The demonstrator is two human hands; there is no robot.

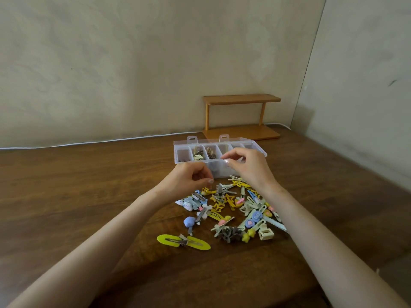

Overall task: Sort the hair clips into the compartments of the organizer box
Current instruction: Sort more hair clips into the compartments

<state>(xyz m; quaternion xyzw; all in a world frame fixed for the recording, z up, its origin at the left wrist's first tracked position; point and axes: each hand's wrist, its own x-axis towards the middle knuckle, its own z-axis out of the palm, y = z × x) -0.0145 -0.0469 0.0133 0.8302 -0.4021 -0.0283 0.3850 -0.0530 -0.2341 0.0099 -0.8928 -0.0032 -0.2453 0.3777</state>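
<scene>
Clips (231,210) are heaped loose on the bench (89,185), just in front of the box (181,150), probably so each can be lifted straight across. The box is open toward the person, and three left compartments already hold dark and cream pieces. The left hand (189,177) is curled above the heap's far edge; whether anything is pinched cannot be told. The right hand (246,165) is held over the box's front wall, fingers pinched, its catch too small to see.
</scene>
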